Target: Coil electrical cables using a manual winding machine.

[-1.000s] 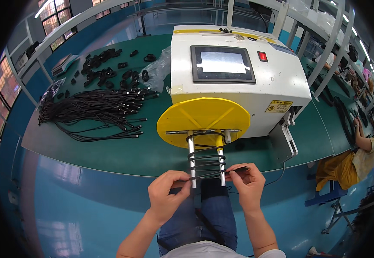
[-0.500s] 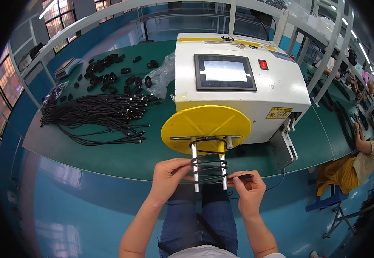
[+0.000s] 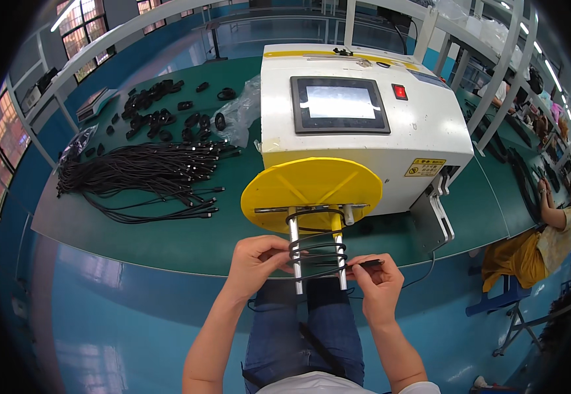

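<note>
A black cable (image 3: 321, 255) is wound in several loose loops around two metal posts (image 3: 341, 279) that stick out from a yellow disc (image 3: 358, 187). On the left of the posts, my left hand (image 3: 251, 264) is closed, thumb and fingertips at the cable loops; the exact spot they pinch is partly hidden. My right hand (image 3: 381, 292), right of the posts, pinches the cable's end, and a dark connector (image 3: 369, 262) shows above the thumb. The disc is on the front of a white winding machine (image 3: 279, 98) with a screen (image 3: 341, 103) and a red switch (image 3: 400, 92).
A bundle of black cables (image 3: 134, 171) lies on the green table (image 3: 134, 243) at the left. Behind it are several small coiled cables (image 3: 151, 121) and a clear plastic bag (image 3: 236, 121). A metal bracket (image 3: 433, 223) stands right of the disc. Another person (image 3: 555, 230) sits at the far right.
The whole view has shifted slightly, the machine now a little higher and further left. Both hands keep their places at the wound cable, with hardly any visible movement.
</note>
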Demonstrator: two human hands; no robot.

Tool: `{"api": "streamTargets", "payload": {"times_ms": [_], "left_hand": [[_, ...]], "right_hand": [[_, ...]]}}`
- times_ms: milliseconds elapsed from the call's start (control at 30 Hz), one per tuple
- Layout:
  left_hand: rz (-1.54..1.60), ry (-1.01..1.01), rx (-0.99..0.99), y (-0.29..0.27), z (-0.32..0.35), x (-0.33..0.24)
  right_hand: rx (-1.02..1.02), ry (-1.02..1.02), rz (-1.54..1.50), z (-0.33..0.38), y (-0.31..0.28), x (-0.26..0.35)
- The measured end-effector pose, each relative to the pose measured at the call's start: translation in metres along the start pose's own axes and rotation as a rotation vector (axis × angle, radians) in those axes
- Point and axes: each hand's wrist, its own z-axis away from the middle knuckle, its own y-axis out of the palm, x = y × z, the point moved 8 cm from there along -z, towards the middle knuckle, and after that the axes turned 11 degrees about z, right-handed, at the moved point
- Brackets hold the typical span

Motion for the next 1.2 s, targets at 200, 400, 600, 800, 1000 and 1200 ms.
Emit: {"api": "streamTargets", "payload": {"times_ms": [200,400,600,800,1000,1200], "left_hand": [[0.041,-0.077,-0.128,0.003,0.013,0.014],[0.579,-0.321,-0.207,0.025,0.037,0.005],[0.459,-0.252,-0.173,0.025,0.04,0.003],[0.408,0.02,-0.167,0.018,0.037,0.028],[0.324,0.237,-0.108,0.013,0.023,0.024],[-0.662,0.603,-0.239,0.035,0.069,-0.09]], "right_hand": [[-0.008,-0.042,0.042,0.001,-0.001,0.011],[-0.049,-0.253,0.196,0.003,-0.005,0.032],[0.136,-0.994,0.744,0.019,0.025,0.09],[0.367,-1.141,0.849,0.015,0.044,0.096],[0.462,-1.137,0.886,0.016,0.052,0.092],[0.5,-1.071,0.949,0.009,0.053,0.093]]}}
